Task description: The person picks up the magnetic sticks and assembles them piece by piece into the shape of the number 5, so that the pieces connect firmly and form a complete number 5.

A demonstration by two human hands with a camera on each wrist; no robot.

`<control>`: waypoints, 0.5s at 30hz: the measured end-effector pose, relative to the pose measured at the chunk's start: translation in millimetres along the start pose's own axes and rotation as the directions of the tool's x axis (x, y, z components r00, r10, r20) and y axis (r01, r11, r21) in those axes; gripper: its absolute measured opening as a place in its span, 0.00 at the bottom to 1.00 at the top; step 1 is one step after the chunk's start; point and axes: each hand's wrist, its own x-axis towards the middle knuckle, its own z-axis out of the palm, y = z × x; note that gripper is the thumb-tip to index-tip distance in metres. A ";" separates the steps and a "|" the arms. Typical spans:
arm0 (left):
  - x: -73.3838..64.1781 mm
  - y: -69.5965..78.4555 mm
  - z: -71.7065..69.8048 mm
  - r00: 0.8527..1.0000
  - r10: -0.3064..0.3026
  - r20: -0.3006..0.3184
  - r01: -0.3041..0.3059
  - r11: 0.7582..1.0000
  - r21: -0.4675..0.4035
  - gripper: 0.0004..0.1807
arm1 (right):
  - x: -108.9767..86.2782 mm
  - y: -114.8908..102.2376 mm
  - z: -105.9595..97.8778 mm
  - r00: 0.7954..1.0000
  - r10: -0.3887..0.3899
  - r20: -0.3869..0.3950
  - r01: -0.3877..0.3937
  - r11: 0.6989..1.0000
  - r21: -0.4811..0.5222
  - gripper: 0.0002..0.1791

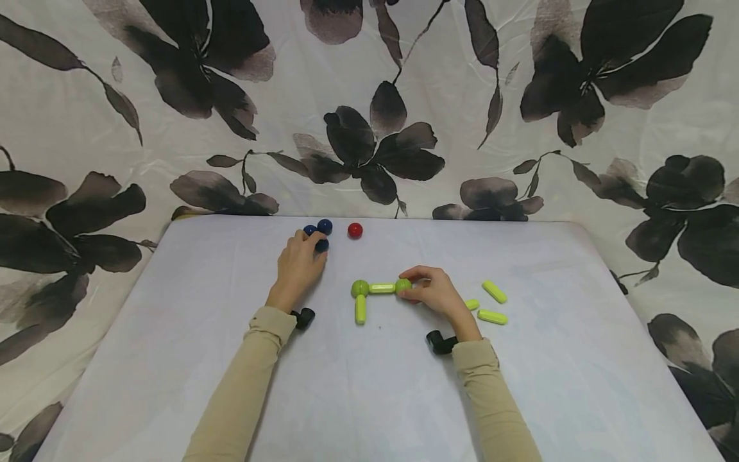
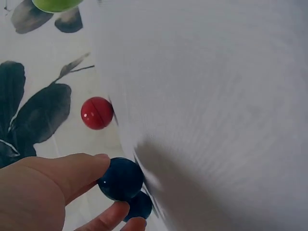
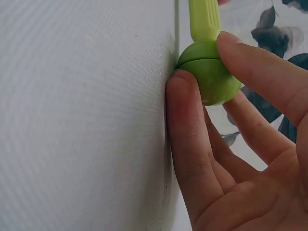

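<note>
At the far side of the table, my left hand point(image 1: 297, 266) pinches a blue ball point(image 2: 122, 179) between thumb and fingers. Two more blue balls point(image 1: 325, 226) are close by its fingertips; one is partly covered by the hand. My right hand point(image 1: 439, 295) grips a green ball point(image 3: 216, 82) with thumb and fingers. That ball meets the right end of a yellow-green rod point(image 1: 382, 289). The rod's left end joins a second green ball point(image 1: 360, 288), from which another yellow-green rod point(image 1: 360, 309) points toward me, making a corner shape on the tabletop.
A red ball point(image 1: 355, 230) lies right of the blue ones, close to the table's far edge. Three loose yellow-green rods point(image 1: 494, 292) lie right of my right hand, one partly hidden by it. Behind the white table point(image 1: 346, 398) hangs a flower-patterned cloth point(image 1: 260, 135).
</note>
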 end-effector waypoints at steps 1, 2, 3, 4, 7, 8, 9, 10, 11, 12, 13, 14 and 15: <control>0.0 0.0 -0.1 1.000 0.004 -0.002 -0.004 1.000 0.011 0.19 | 0.0 -0.2 0.2 1.000 0.003 -0.001 -0.003 1.000 0.000 0.19; -0.1 0.0 -0.3 1.000 0.007 -0.002 -0.007 1.000 0.019 0.19 | 0.3 -0.1 0.5 1.000 0.006 -0.002 -0.006 1.000 0.000 0.19; -0.1 0.2 -0.7 1.000 0.010 -0.002 -0.010 1.000 0.026 0.18 | 0.3 -0.2 0.6 1.000 0.006 -0.003 -0.006 1.000 -0.002 0.19; -0.2 0.4 -1.1 1.000 0.013 -0.003 -0.013 0.999 0.031 0.18 | 0.3 -0.2 0.6 1.000 0.007 -0.005 -0.007 1.000 -0.003 0.19; 0.2 1.2 -1.8 1.000 0.019 -0.006 -0.019 0.999 0.031 0.17 | 0.3 -0.4 0.9 1.000 0.009 -0.008 -0.009 1.000 -0.007 0.19; 0.2 1.4 -2.0 1.000 0.019 -0.006 -0.019 0.999 0.028 0.17 | 0.2 -0.4 0.9 1.000 0.009 -0.008 -0.009 1.000 -0.007 0.19; 0.1 1.7 -2.2 1.000 0.019 -0.009 -0.019 1.000 0.025 0.17 | 0.2 -0.2 0.8 1.000 0.008 -0.008 -0.008 1.000 -0.007 0.19; 0.1 1.9 -2.4 1.000 0.021 -0.015 -0.020 1.000 0.022 0.16 | 0.2 -0.1 0.8 1.000 0.007 -0.008 -0.007 1.000 -0.005 0.19; 0.3 2.1 -2.3 1.000 0.022 -0.021 -0.022 1.000 0.021 0.15 | 0.2 0.0 0.8 1.000 0.005 -0.006 -0.005 1.000 -0.002 0.19; 0.5 2.3 -2.3 0.999 0.025 -0.027 -0.025 1.000 0.018 0.15 | 0.1 0.2 0.7 1.000 0.002 -0.004 -0.002 1.000 0.004 0.19; 0.4 2.5 -2.4 0.999 0.028 -0.033 -0.028 1.000 0.015 0.14 | 0.0 0.4 0.6 1.000 -0.001 -0.002 0.001 1.000 0.010 0.19; 0.3 2.8 -2.6 0.999 0.030 -0.035 -0.030 0.999 0.014 0.13 | 0.0 0.6 0.6 1.000 -0.004 0.001 0.004 1.000 0.017 0.20; 0.2 3.0 -2.7 0.999 0.032 -0.036 -0.031 0.999 0.014 0.13 | -0.1 0.8 0.5 1.000 -0.007 0.003 0.006 1.000 0.024 0.20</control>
